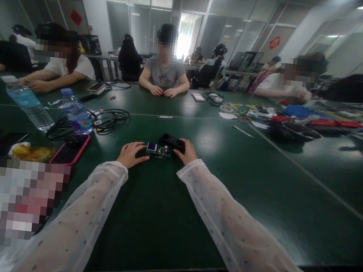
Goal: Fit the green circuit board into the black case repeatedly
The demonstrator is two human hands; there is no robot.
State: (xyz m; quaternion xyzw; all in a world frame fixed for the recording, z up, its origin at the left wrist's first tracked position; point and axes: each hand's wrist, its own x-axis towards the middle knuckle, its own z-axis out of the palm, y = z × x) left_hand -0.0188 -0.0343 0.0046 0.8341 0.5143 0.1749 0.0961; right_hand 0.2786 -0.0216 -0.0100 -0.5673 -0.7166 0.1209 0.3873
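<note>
A small green circuit board with a little screen lies on the green table, in the middle of the view. My left hand is at its left end, thumb and fingers apart around that end. Just behind the board is a black case, touching or nearly touching it. My right hand has its fingers around the right end of the black case, with the thumb in front. Sheer dotted sleeves cover both forearms.
Two water bottles, black cables and a pink-edged phone are at the left. A silver pen-like tool and a cluttered pile lie at the back right. A person in grey sits opposite.
</note>
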